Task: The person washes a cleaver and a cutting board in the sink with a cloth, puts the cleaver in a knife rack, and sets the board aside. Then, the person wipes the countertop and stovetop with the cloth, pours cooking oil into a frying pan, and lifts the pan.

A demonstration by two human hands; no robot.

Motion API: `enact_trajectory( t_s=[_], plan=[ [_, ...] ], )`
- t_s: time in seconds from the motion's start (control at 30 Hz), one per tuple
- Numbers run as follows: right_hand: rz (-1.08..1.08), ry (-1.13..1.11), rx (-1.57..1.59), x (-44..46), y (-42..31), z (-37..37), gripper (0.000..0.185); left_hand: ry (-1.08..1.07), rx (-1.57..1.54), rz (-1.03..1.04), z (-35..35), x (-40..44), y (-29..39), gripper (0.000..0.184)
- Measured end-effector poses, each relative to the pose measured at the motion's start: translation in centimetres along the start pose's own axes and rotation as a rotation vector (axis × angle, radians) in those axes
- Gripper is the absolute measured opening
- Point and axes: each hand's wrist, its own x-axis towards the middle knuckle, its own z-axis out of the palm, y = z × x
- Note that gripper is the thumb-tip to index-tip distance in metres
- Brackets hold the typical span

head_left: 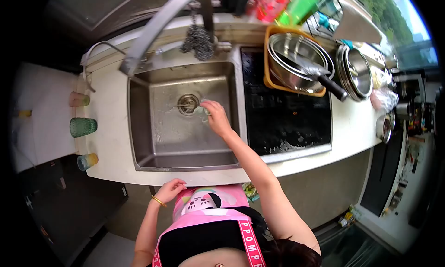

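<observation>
Over the steel sink (185, 132), my right hand (217, 117) reaches in from the right side, its fingers closed on a small clear, pale green glass (202, 111). The glass is tilted beside the round drain (188, 104), and much of it is hidden by the fingers. Wet streaks show on the sink floor. My left hand (171, 190), with a gold bracelet at the wrist, rests near the counter's front edge by the pink apron (208, 204). Its fingers are bent loosely, and nothing shows in them.
Three coloured glasses, among them a green one (84, 127), line the counter's left end. A faucet (153, 35) arches over the sink's back left. To the right, a yellow basket (273, 83) holds steel bowls (296, 49) and a black-handled knife (324, 79). More bowls (357, 72) stand beyond.
</observation>
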Motion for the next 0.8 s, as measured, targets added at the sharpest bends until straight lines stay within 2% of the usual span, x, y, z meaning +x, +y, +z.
enact_trajectory(
  t_s=[0.07, 0.1, 0.13, 0.2, 0.23, 0.3, 0.33, 0.37, 0.4, 0.47, 0.5, 0.57, 0.63, 0.67, 0.7, 0.73, 0.8],
  plan=[
    [0.004, 0.107, -0.059, 2.9, -1.3, -0.3, 0.037, 0.065, -0.031, 0.007, -0.5, -1.0, -1.3, 0.021],
    [0.105, 0.180, -0.105, 5.2, -2.4, -1.3, 0.033, 0.083, -0.043, 0.014, -0.8, -1.5, -2.0, 0.021],
    [0.093, 0.262, -0.128, 7.5, -3.4, -2.9, 0.034, 0.092, -0.041, -0.004, -1.0, -1.9, -2.6, 0.022],
    [-0.124, 0.299, -0.442, 11.5, -2.6, -5.3, 0.049, 0.115, -0.054, -0.014, -0.9, -2.5, -3.8, 0.022],
    [-0.010, 0.130, -0.539, 13.3, -2.6, -6.3, 0.054, 0.125, -0.067, -0.003, -0.6, -2.8, -4.6, 0.022],
    [-0.066, -0.007, -0.941, 16.3, -2.0, -7.1, 0.054, 0.148, -0.099, 0.011, -0.1, -2.4, -6.0, 0.023],
    [-0.097, -0.128, -1.127, 17.2, -0.1, -7.5, 0.049, 0.136, -0.059, 0.010, 0.2, -2.3, -6.4, 0.023],
    [0.040, -0.312, -1.279, 17.7, 1.6, -8.1, 0.039, 0.124, -0.019, 0.009, 0.4, -2.2, -6.4, 0.023],
    [0.033, -0.278, -1.302, 17.8, 2.1, -8.4, 0.026, 0.136, -0.022, 0.058, 0.4, -2.2, -5.5, 0.024],
    [0.164, -0.313, -1.270, 16.9, 0.3, -7.8, 0.015, 0.163, -0.094, 0.096, 0.4, -2.4, -5.6, 0.025],
    [0.177, -0.346, -1.271, 16.3, -1.1, -7.2, 0.015, 0.179, -0.128, 0.113, 0.5, -2.6, -5.8, 0.025],
    [0.057, -0.296, -1.302, 14.0, -1.3, -5.5, 0.015, 0.208, -0.096, 0.107, -0.1, -3.0, -5.3, 0.025],
    [-0.039, -0.388, -1.216, 11.7, -4.1, -4.0, 0.016, 0.206, -0.064, 0.126, -1.0, -3.1, -3.8, 0.025],
    [-0.095, -0.371, -1.172, 11.1, -3.4, -3.0, 0.016, 0.214, -0.075, 0.179, -1.5, -2.5, -3.3, 0.025],
    [-0.028, -0.431, -1.205, 10.5, -5.3, -1.8, 0.016, 0.221, -0.087, 0.231, -1.9, -2.0, -2.6, 0.026],
    [-0.072, -0.452, -1.150, 9.5, -7.0, -1.2, 0.016, 0.228, -0.091, 0.229, -2.2, -1.5, -1.8, 0.026],
    [-0.135, -0.474, -1.043, 8.8, -10.7, -0.4, 0.016, 0.267, 0.051, 0.387, -4.0, -0.1, 0.4, 0.026]
  ],
)
